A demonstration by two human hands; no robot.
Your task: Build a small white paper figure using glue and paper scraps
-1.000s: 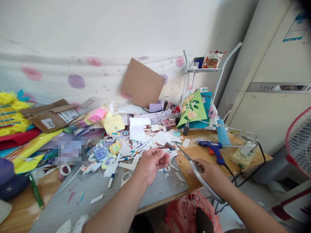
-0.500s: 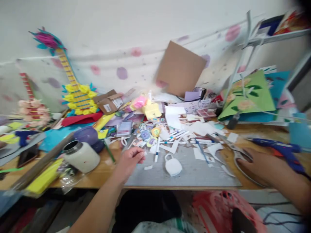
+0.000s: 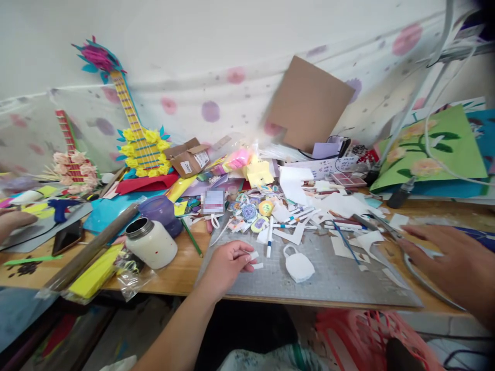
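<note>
My left hand (image 3: 232, 265) is closed in a pinch on a small white paper strip (image 3: 253, 255) over the grey cutting mat (image 3: 328, 288). Another short white strip (image 3: 257, 266) lies just below its fingertips. To the right of that hand, a white padlock-shaped paper piece (image 3: 299, 267) with a loop on top rests on the mat. My right hand (image 3: 450, 255) is over the handles of large scissors (image 3: 392, 232), fingers stretched out and apart. The scissors lie at the mat's right side, blades pointing away; the hand partly hides their handles.
Markers (image 3: 269, 237), paper scraps and badge-like cutouts (image 3: 249, 211) pile up behind the mat. A white jar (image 3: 152, 245) lies tilted at left beside a cardboard tube (image 3: 93, 242). A blue glue gun (image 3: 474, 237) is far right. Another person's hand (image 3: 15, 224) shows at the left edge.
The view has turned left, shifting the scene rightward. My left hand has come closer to the loose strip on the mat. My right hand's fingers have loosened from the scissor handles and straightened.
</note>
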